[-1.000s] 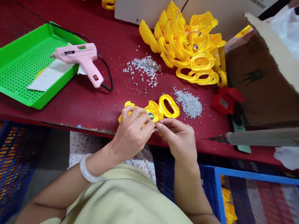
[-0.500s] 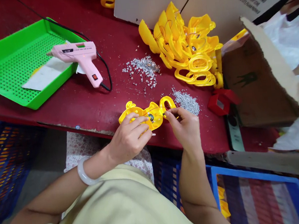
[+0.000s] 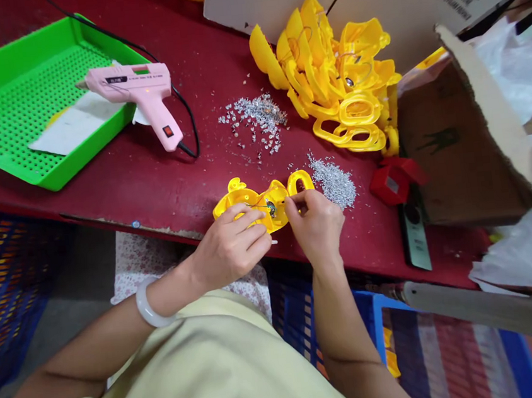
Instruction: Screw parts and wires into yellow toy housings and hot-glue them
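A yellow plastic toy shell half (image 3: pixel 236 197), hollow side up, lies at the table's front edge. Inside it sit a small round green-and-silver part (image 3: pixel 271 208) and thin wires. My left hand (image 3: pixel 233 243) rests over the shell's left and middle parts, its fingers curled onto it and holding it. Over the right side, beside the ring-shaped handle end (image 3: pixel 300 181), my right hand (image 3: pixel 318 222) pinches a small dark part (image 3: pixel 287 200) between thumb and forefinger. The fingers partly hide that part.
Silver screws (image 3: pixel 333 180) lie piled right of the shell, with larger silver pieces (image 3: pixel 262 116) behind. Yellow shells (image 3: pixel 318 60) are heaped at the back. A pink glue gun (image 3: pixel 140 92) leans on a green tray (image 3: pixel 61 176). A red box (image 3: pixel 390 183) and an open carton (image 3: pixel 459 140) stand right.
My right hand has moved left, from the ring-shaped end toward the round part inside the shell, still pinching. My left hand keeps its hold. The camera view has shifted slightly.
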### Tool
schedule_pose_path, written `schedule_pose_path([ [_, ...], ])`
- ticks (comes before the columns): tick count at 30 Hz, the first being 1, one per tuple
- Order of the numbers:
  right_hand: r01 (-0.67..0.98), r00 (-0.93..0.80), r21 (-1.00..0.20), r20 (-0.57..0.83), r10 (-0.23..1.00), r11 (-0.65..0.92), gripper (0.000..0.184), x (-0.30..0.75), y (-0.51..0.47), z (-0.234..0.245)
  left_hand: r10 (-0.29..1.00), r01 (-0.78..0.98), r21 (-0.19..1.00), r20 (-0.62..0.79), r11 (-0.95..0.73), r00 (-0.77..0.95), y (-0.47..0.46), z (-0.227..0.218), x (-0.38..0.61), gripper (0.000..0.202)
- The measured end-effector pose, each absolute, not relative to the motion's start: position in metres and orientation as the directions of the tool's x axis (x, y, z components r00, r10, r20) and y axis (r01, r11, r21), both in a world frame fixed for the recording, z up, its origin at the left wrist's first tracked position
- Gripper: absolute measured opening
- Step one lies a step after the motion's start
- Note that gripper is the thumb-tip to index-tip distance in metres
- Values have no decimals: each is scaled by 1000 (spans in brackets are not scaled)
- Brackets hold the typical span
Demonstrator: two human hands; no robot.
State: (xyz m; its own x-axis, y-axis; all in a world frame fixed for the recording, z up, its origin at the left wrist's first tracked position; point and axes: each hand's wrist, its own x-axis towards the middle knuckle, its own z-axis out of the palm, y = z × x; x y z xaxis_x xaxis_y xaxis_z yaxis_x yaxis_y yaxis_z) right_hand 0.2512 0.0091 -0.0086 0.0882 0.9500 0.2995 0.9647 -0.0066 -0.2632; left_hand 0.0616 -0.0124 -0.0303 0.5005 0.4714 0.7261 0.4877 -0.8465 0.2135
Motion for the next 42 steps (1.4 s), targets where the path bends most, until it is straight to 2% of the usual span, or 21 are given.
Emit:
schedule_pose_path([
  [2, 985, 24, -166, 336, 942, 34, 21, 250, 9, -9, 474, 482, 221, 724, -848, 502, -12, -31, 61, 13],
  [4, 988, -17, -141, 327, 945, 67, 22, 252, 9, -8, 481, 478, 235, 725, -846, 493, -11, -32, 61, 13],
  [6, 973, -29, -211, 281, 959, 91, 22, 257, 9, -6, 484, 477, 246, 733, -844, 478, -10, -32, 59, 12],
  [10, 877, 11, -472, 205, 979, 89, 25, 264, 8, -3, 508, 508, 250, 724, -824, 467, -11, -31, 54, 11],
  [13, 846, -51, -505, 243, 969, 171, 26, 260, 9, 0, 541, 532, 276, 715, -800, 443, -13, -29, 52, 12],
  [17, 818, -236, -454, 292, 927, 352, 15, 258, 8, 7, 616, 560, 355, 685, -749, 390, -14, -25, 54, 14],
  [21, 816, -363, -361, 288, 886, 451, 16, 270, 0, 10, 639, 594, 336, 642, -731, 423, -15, -21, 57, 14],
  [28, 851, -414, -148, 403, 816, 504, 35, 284, -8, -1, 615, 582, 299, 628, -757, 477, -14, -23, 58, 15],
  [31, 863, -445, -42, 407, 798, 503, 37, 284, -7, -3, 617, 578, 304, 622, -757, 482, -13, -24, 58, 16],
  [34, 867, -454, -1, 412, 790, 499, 37, 285, -7, -4, 612, 573, 301, 624, -762, 486, -13, -25, 57, 15],
  [38, 890, -389, -61, 417, 822, 453, 38, 284, -10, -7, 612, 567, 310, 627, -763, 482, -14, -27, 57, 16],
  [42, 891, -248, -257, 416, 875, 375, 34, 280, -10, -14, 610, 541, 337, 635, -771, 474, -14, -28, 57, 15],
])
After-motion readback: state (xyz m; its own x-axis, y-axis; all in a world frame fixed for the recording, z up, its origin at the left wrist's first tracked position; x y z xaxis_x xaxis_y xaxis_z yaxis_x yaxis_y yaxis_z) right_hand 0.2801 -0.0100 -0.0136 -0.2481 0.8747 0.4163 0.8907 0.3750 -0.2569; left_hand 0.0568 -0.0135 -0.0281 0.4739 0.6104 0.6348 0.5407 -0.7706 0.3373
